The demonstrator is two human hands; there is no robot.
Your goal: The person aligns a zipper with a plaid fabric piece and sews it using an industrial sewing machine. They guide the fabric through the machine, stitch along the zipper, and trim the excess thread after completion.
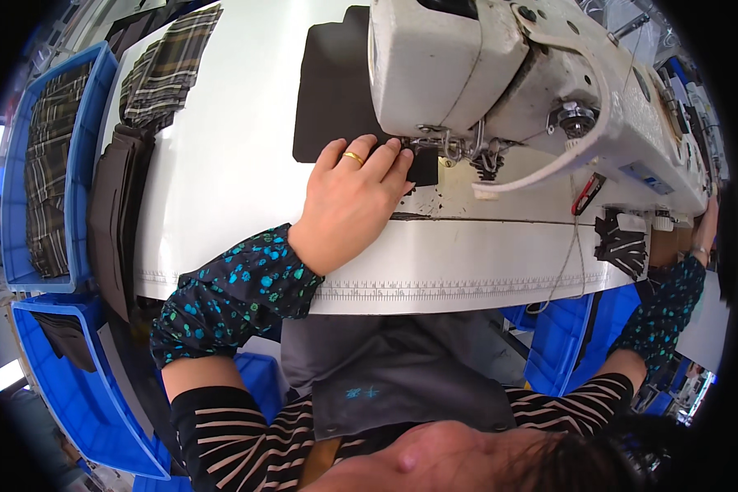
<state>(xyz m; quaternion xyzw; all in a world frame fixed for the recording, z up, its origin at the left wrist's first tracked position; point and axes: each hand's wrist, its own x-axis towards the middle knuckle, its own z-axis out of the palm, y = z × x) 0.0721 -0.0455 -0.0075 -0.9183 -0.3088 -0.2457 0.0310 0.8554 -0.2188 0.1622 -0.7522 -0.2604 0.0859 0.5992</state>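
A dark brown fabric piece (332, 98) lies flat on the white table, its right part running behind the head of a white sewing machine (443, 66). My left hand (344, 201), a ring on one finger, rests palm down on the near edge of the fabric. Its fingers are stretched out, with the tips close to the needle and presser foot area. A small dark strip of fabric shows just beyond those fingertips. My right hand (708, 223) reaches to the right end of the machine; its fingers are hidden there.
Plaid fabric pieces (172, 70) and a stack of dark folded pieces (119, 213) lie at the left. A blue bin (90, 164) holds more plaid fabric. At the right are a red-and-black small tool (588, 194) and black strips (621, 246). Blue bins (558, 344) stand below the table edge.
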